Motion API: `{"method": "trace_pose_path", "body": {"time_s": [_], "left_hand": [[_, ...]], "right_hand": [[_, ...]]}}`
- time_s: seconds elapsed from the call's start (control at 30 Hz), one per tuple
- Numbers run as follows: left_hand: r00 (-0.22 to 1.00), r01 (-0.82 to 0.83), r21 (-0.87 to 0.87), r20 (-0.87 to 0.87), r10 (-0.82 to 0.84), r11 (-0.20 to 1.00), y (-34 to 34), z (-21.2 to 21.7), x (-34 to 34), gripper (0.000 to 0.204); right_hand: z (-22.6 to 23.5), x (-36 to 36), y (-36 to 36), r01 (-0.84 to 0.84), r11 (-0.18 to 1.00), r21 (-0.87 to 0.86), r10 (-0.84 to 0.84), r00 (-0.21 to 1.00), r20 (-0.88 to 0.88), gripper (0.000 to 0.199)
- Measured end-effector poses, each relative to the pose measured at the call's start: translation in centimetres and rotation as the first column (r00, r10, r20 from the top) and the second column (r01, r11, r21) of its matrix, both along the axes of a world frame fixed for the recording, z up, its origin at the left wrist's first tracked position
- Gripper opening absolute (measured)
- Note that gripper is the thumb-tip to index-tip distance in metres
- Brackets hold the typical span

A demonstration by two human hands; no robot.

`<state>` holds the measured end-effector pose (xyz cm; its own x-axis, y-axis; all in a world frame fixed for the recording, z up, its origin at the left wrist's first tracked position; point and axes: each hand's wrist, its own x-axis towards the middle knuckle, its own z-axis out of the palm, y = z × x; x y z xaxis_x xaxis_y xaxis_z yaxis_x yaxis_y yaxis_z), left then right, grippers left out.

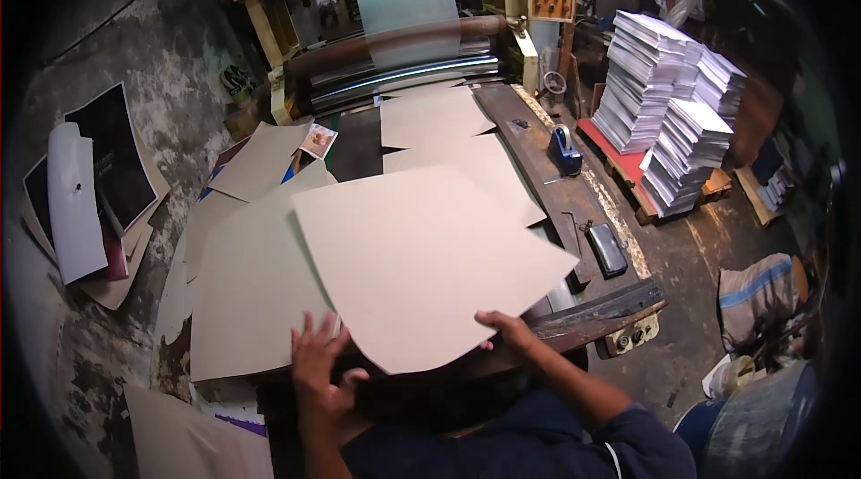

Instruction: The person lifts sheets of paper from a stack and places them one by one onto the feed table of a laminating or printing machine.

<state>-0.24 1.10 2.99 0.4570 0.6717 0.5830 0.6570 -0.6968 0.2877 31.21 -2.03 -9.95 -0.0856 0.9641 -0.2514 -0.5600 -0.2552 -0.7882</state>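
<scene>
"Sheet (421, 255) of beige board, the big one in the middle: where is it?"

"Over the near part of the desk (538, 165), right in front of the person. Its far end lies across other boards (426, 116) that run up toward a shiny roller (421, 74). Its near edge bows in a curve, and a pile (247, 291) of similar boards is just to its left."

"What is the right hand (507, 330) doing?"

"Pinching the sheet by its near right edge. The thumb (490, 317) lies on top, pointing left, and a bit of finger shows below the edge; the other fingers are hidden."

"How does that arm come in?"

"From the lower right, out of a dark sleeve (650, 439). The elbow is out to the side, and the forearm slants up and leftward to the wrist."

"And the left hand (318, 373)?"

"Spread, gripping nothing. Its back faces up, the fingers point away from the body, and the thumb sticks out to the right. The fingertips are at the pile's near right corner; I can't tell whether they touch it or the sheet. That forearm rises almost straight from below."

"Anything else on the desk?"

"A blue tape dispenser (565, 154) and a dark case (607, 249), both along the right side."
</scene>
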Motion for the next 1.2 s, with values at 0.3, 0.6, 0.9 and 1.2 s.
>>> {"method": "trace_pose_path", "body": {"time_s": [0.3,0.6,0.9,1.2], "left_hand": [[0.964,-0.262,0.006,0.041,0.261,0.965,2.4,-4.0,-2.2,0.038],[0.943,-0.257,-0.188,0.165,0.289,0.948,1.7,-2.4,-2.4,0.033],[0.867,-0.231,-0.44,0.312,0.389,0.868,1.6,-3.1,-3.1,0.04],[0.741,-0.34,-0.384,0.453,0.496,0.859,1.3,-3.5,-2.6,0.029]], "right_hand": [[-8.7,-3.9,-9.4,0.036,0.969,-0.243,-0.029,0.999,0.033,0.035],[-8.4,-3.3,-7.0,0.131,0.924,-0.36,-0.179,0.978,-0.104,0.042],[-7.3,-0.9,-0.1,0.188,0.919,-0.347,-0.236,0.966,-0.103,0.048],[-8.5,-1.3,2.3,0.361,0.849,-0.386,-0.431,0.896,-0.109,0.058]]}}
